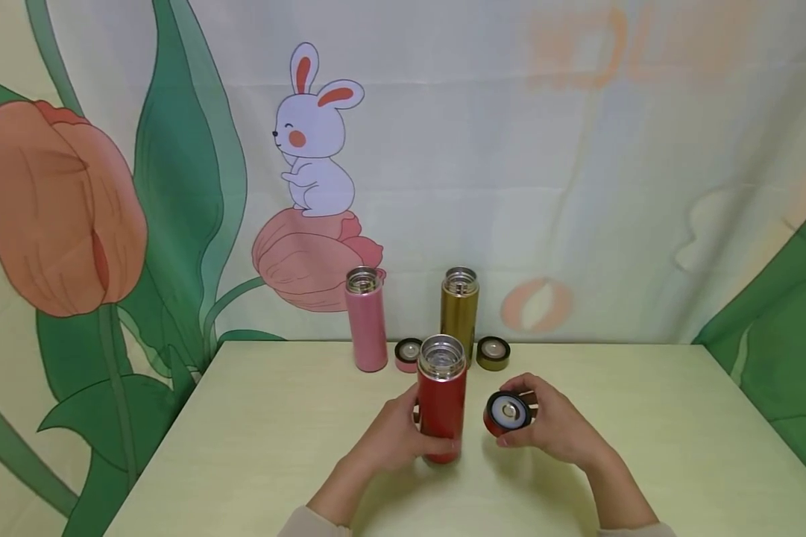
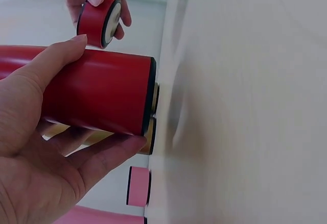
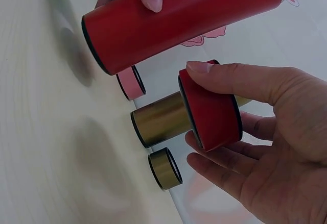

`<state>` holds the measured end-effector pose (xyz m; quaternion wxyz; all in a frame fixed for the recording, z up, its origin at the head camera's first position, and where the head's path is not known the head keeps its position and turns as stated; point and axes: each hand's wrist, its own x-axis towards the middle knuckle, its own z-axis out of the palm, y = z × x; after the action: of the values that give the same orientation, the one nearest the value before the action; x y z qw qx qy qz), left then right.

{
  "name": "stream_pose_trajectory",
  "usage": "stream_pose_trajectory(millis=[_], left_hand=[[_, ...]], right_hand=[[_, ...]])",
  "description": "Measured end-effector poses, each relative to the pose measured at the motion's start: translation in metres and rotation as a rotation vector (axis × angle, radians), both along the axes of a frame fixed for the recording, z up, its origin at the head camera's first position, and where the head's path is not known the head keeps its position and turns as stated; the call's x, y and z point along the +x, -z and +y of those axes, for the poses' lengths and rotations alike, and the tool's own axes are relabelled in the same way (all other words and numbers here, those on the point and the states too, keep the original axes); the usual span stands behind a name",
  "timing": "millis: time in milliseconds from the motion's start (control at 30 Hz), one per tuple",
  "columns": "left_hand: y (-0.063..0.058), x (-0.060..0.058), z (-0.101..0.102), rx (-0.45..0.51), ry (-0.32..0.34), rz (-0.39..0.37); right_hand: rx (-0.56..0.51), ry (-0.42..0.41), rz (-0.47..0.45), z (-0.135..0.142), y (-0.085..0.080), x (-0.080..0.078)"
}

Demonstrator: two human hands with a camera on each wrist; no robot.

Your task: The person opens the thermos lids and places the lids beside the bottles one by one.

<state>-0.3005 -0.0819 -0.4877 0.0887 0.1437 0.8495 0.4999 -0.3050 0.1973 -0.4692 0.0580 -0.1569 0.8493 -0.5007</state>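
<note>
My left hand grips a red thermos flask round its lower body, thumb across the front. The flask is upright with its steel mouth uncovered, and the left wrist view shows its black-edged base raised above the table. To its right, my right hand holds the red lid between thumb and fingers. The lid is tilted, its pale inner disc facing up toward the head camera. In the right wrist view the thumb presses on the red side of the lid.
Behind stand a pink flask and a gold flask, both without lids. A pink lid and a gold lid lie inner side up beside them, near the back edge of the pale table. A printed cloth hangs behind.
</note>
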Motion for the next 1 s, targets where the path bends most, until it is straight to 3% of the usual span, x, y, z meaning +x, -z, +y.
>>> stream_pose_trajectory(millis=[200, 533, 800, 1000], left_hand=[[-0.003, -0.004, -0.005, -0.001, 0.000, 0.019], [-0.006, -0.010, -0.020, 0.007, -0.046, -0.008], [-0.009, -0.016, -0.035, -0.010, -0.090, 0.032], [-0.008, -0.021, -0.046, -0.019, -0.130, 0.022]], right_hand=[[-0.019, 0.042, 0.029, -0.005, 0.005, -0.001], [-0.011, 0.087, 0.032, -0.017, 0.011, -0.007], [-0.018, 0.124, 0.042, -0.026, 0.016, -0.013], [-0.008, 0.140, 0.045, -0.034, 0.019, -0.018]])
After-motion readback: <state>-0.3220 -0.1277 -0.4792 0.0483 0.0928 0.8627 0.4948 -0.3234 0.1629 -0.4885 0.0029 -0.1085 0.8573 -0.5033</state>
